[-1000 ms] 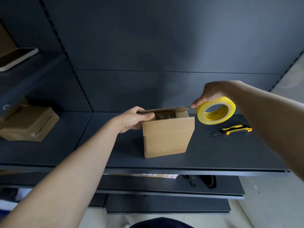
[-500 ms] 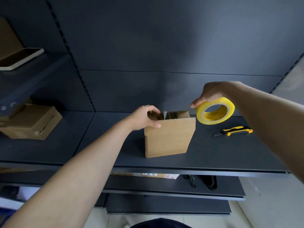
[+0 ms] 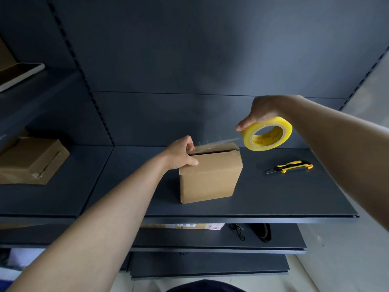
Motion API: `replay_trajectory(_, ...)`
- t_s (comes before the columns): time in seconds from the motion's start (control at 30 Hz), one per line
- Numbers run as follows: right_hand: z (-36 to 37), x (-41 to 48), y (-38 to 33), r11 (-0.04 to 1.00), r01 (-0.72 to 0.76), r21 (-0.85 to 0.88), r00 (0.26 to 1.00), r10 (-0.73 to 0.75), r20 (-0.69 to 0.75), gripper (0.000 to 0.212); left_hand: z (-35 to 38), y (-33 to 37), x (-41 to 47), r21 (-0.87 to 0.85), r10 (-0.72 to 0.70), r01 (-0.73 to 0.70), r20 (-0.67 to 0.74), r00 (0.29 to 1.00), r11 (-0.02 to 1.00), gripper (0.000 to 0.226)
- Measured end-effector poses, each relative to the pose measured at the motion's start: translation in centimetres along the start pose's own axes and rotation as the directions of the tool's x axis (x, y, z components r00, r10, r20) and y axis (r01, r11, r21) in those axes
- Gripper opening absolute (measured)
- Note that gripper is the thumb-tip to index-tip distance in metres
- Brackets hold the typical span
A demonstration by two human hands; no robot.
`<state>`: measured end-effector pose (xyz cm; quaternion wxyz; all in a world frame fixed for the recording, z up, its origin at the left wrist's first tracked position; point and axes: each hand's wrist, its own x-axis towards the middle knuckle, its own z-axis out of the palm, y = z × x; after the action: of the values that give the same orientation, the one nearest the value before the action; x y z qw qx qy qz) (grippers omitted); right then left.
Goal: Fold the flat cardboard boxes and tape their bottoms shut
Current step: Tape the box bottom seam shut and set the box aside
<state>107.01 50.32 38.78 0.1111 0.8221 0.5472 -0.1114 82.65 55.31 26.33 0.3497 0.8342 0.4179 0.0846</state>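
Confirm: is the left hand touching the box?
Touching. Head view: left hand grips the box at its top left corner, thumb on front face.

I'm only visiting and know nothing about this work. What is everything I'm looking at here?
cardboard box: one, brown, upright mid-shelf
clear tape: one strip, transparent, stretched from the roll over the box top
tape roll: one, yellow, in the air right of the box
utility knife: one, yellow and black, lying on the shelf right of the box
second box: one, brown, on the left shelf section
flat device: one, white-edged, upper left shelf
labelled carton: one, brown, lower shelf
shelf: dark grey, several levels
left hand: grips the box's top left edge
right hand: holds the tape roll
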Motion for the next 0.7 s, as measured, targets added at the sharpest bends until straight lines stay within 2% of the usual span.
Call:
replay_trajectory(0.3,0.7,0.3,-1.2,1.000,0.021,0.013,0.999,-0.021,-0.029,0.060,-0.4,0.0,-0.2,0.000,0.005,-0.005,-0.032,0.999,1.000,0.059)
replay_trajectory(0.7,1.7,1.1,-3.3,0.987,0.083,0.135,0.996,-0.087,0.020,0.061,-0.9,-0.5,0.0,-0.003,-0.010,0.010,-0.033,0.999,1.000,0.066)
